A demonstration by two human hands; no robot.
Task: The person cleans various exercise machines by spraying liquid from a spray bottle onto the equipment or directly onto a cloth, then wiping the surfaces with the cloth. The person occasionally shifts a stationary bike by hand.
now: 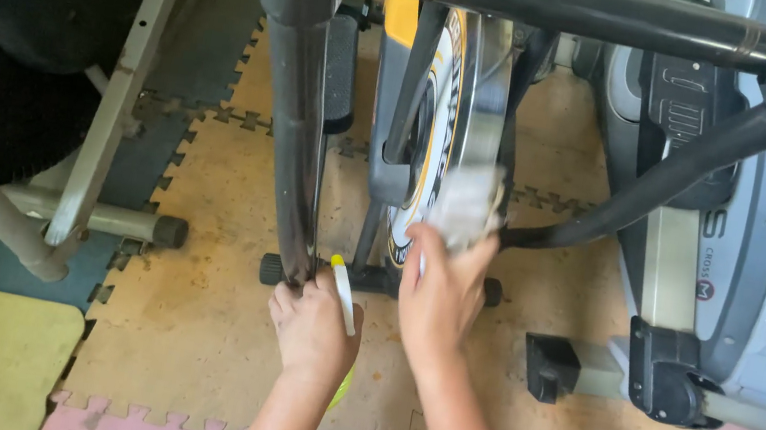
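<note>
My right hand (440,294) is closed around a crumpled white cloth (466,202) and presses it against the rim of the exercise bike's flywheel (436,132), low on its near side. My left hand (313,328) is wrapped around a yellow-green spray bottle (344,305) with a white nozzle, held just beside the dark upright bar (299,132) of the bike, above the tan foam floor mat (186,317).

The cloth looks blurred, so it is likely moving, and I judge the chief risk to be there: a loose corner could catch between the flywheel and the frame, or the wheel could turn under the pressure and carry my fingers toward the narrow gap. The bottle's nozzle points up and toward my right wrist; a careless squeeze could wet my arm or the mat instead of the wheel, and wet foam would be slippery underfoot. The grey cross-trainer (752,250) stands close on the right, so a wide elbow swing could knock its frame.
</note>
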